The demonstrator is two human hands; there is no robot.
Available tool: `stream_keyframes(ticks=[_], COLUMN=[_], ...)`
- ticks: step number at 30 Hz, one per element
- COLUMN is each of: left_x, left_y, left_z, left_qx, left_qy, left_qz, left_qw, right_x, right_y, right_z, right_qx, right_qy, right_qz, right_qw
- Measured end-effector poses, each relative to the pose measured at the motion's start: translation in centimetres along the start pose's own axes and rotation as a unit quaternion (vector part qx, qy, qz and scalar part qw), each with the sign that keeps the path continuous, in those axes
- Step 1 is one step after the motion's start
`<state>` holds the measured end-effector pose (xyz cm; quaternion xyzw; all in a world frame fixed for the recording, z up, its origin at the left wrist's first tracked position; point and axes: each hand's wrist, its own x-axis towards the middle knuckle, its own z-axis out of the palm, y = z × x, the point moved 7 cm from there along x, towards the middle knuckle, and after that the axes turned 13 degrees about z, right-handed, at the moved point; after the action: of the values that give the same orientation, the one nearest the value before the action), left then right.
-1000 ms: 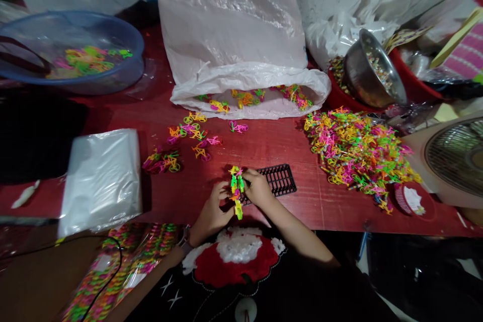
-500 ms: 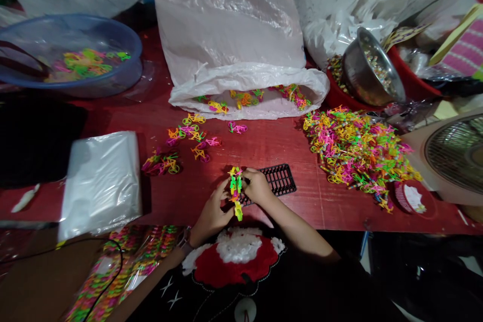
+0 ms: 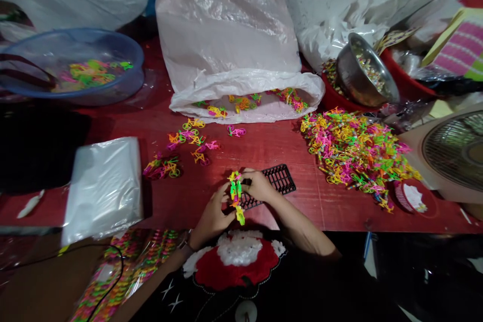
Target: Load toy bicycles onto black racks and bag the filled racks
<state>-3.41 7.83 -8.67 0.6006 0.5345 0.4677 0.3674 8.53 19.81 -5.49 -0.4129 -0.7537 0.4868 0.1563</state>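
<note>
Between my hands is a short row of small neon plastic bicycles (image 3: 236, 190) in yellow, green, pink and orange. My left hand (image 3: 215, 215) grips the row from the left, its thumb near the lower end. My right hand (image 3: 259, 184) is closed at the row's right side, its fingertips partly hidden behind the pieces. Partly under my right hand lies a black slatted plastic rack (image 3: 279, 179) on the red table (image 3: 302, 206). Left of my hands are loose toy bicycles (image 3: 164, 166), with more scattered bicycles (image 3: 192, 133) farther back.
A white sack (image 3: 230, 30) opens toward me with bicycles inside. At right are a large heap of bicycles (image 3: 354, 148), a small red basket (image 3: 405, 196), a metal bowl (image 3: 347, 68) and a fan (image 3: 453, 156). A blue basin (image 3: 113, 93) and clear plastic bags (image 3: 105, 181) are at left.
The camera view has shifted slightly, so the background sits a little lower. Both hands keep hold of the bicycle row, whose lower end has tipped slightly right.
</note>
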Motion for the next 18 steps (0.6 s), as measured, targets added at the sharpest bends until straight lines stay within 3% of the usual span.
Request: stream_keyframes(ticks=[2, 5, 8, 13, 18], left_x=[0.0, 0.0, -0.1, -0.2, -0.2], left_y=[0.1, 0.0, -0.4, -0.8, -0.8], left_z=[0.1, 0.3, 0.3, 0.4, 0.3], left_qx=[-0.004, -0.008, -0.007, -0.003, 0.019], left_qy=[-0.004, -0.006, -0.004, -0.006, -0.017], left_qz=[0.002, 0.002, 0.001, 0.008, 0.018], left_qw=[1.000, 1.000, 1.000, 1.000, 1.000], right_x=[0.3, 0.2, -0.2, -0.3, -0.8], right_y=[-0.2, -1.5, -3.0, -2.5, -2.7], right_z=[-1.0, -2.7, -2.8, -2.8, -3.1], right_qx=[0.042, 0.086, 0.074, 0.063, 0.055], right_qy=[-0.043, -0.055, -0.070, -0.013, 0.000], right_qz=[0.006, -0.014, -0.058, -0.045, -0.067], right_qw=[0.998, 0.995, 0.993, 0.997, 0.996])
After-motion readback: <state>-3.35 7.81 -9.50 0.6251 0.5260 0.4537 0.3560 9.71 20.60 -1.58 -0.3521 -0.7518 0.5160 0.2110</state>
